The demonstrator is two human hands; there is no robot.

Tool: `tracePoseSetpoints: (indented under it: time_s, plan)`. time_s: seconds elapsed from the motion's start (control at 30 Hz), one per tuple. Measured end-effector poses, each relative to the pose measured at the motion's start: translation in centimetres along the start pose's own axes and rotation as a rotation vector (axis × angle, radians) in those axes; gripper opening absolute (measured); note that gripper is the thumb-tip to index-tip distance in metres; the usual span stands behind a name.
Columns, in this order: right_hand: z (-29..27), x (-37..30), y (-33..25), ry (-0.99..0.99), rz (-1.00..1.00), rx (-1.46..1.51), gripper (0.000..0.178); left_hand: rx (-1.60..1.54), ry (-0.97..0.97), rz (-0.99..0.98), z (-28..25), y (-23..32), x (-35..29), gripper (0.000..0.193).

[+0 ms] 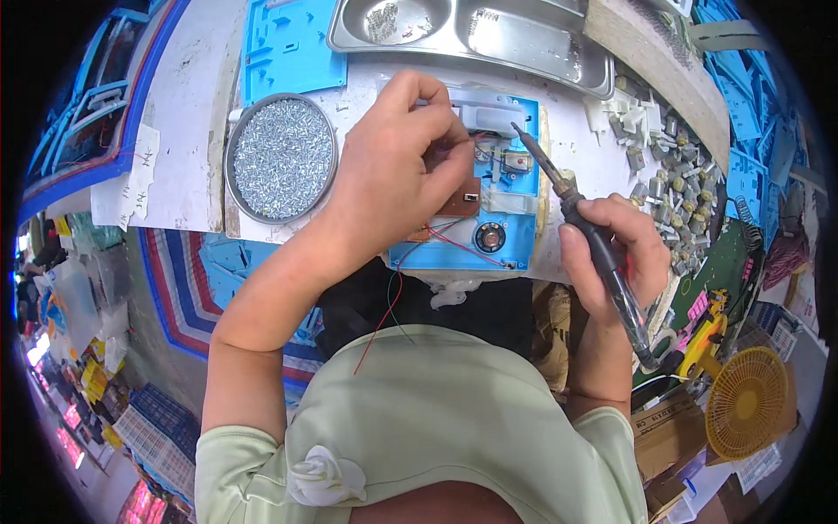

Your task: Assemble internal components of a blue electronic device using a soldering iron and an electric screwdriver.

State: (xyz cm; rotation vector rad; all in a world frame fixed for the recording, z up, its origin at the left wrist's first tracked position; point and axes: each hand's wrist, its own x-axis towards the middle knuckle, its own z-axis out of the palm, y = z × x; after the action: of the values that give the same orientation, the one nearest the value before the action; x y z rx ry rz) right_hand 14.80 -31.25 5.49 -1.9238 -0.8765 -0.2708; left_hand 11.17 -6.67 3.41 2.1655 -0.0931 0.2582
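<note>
My right hand point(618, 253) grips a black soldering iron point(601, 243), its tip pointing up and left at the far right corner of a blue plastic housing point(512, 234). Curled over the housing's left side, the fingers of my left hand point(406, 153) are closed; what they pinch, if anything, is hidden. Inside the housing sit a white plastic part point(493, 120), a brown circuit board point(460, 201), a small motor point(517, 162) and a round black part point(490, 237). Red and green wires point(384, 319) hang over its near edge.
Left of the housing stands a round tin of small metal screws point(284, 159). Beyond are another blue panel point(292, 48) and a steel tray point(524, 48) with springs. Small motors point(685, 196) lie heaped at the right, near a yellow fan point(745, 403).
</note>
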Motion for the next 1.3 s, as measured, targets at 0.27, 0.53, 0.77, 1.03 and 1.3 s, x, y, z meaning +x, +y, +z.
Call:
tracePoseSetpoints:
  time_s: [0.27, 0.53, 0.77, 1.03, 1.3]
  plan:
    - [0.3, -0.4, 0.0, -0.086, 0.03, 0.017, 0.032, 0.073, 0.038, 0.0, 0.3, 0.0, 0.1, 0.01]
    - [0.8, -0.4, -0.1, -0.102, 0.022, 0.026, 0.032, 0.076, 0.06, 0.011, 0.4, -0.3, 0.1, 0.01]
    - [1.3, 0.0, -0.1, -0.112, 0.01, 0.035, 0.033, 0.079, 0.056, 0.026, 0.4, -0.5, 0.1, 0.009]
    - [1.3, 0.2, -0.2, -0.133, 0.014, -0.024, 0.034, 0.068, 0.076, 0.038, 0.5, -0.6, 0.1, 0.009]
    - [1.3, 0.9, 0.2, -0.185, -0.122, -0.073, 0.037, 0.07, 0.097, 0.036, 0.7, -0.5, 0.1, 0.009]
